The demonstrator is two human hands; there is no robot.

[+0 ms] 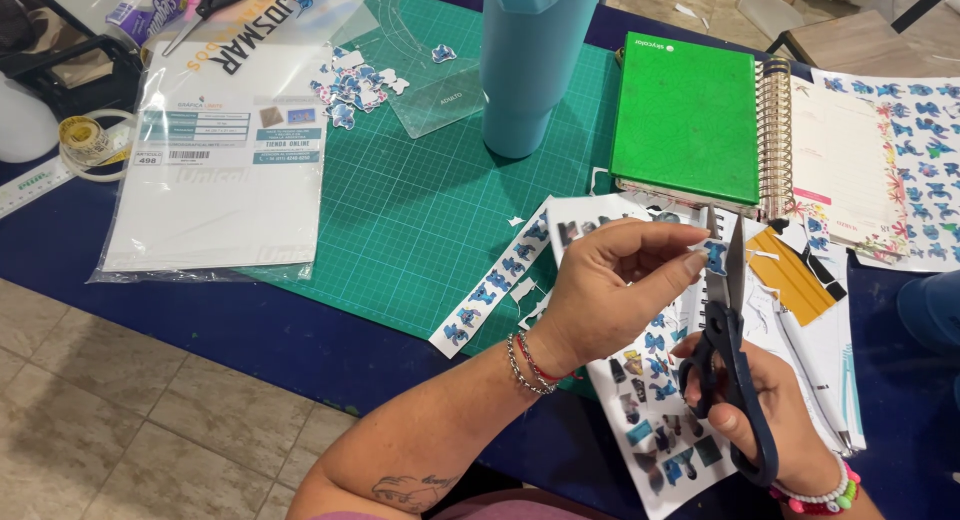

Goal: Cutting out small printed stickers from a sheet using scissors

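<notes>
- Two hands are at work just in front of the green cutting mat (pixel 420 210): your right hand (pixel 770 410) has its fingers closed through the loops of the dark scissors (pixel 735 350), whose blades point up and stand slightly parted.
- Your left hand (pixel 610 290) pinches a small blue sticker cut-out (pixel 716 257) between thumb and fingertips, right against the blades, off the mat's near right corner.
- The step in hand looks like trimming around that figure; the next snip calls for turning the paper slowly and keeping your fingertips clear of the edge.
- Under both hands lies a printed sticker sheet (pixel 650 410), and a strip of blue figures (pixel 490 285) rests on the mat's near edge.
- Farther on the tabletop, right of the mat, is a green notebook (pixel 690 115); on the mat stands a light blue tumbler (pixel 530 60), with a pile of finished cut-outs (pixel 355 85) at its far left.
</notes>
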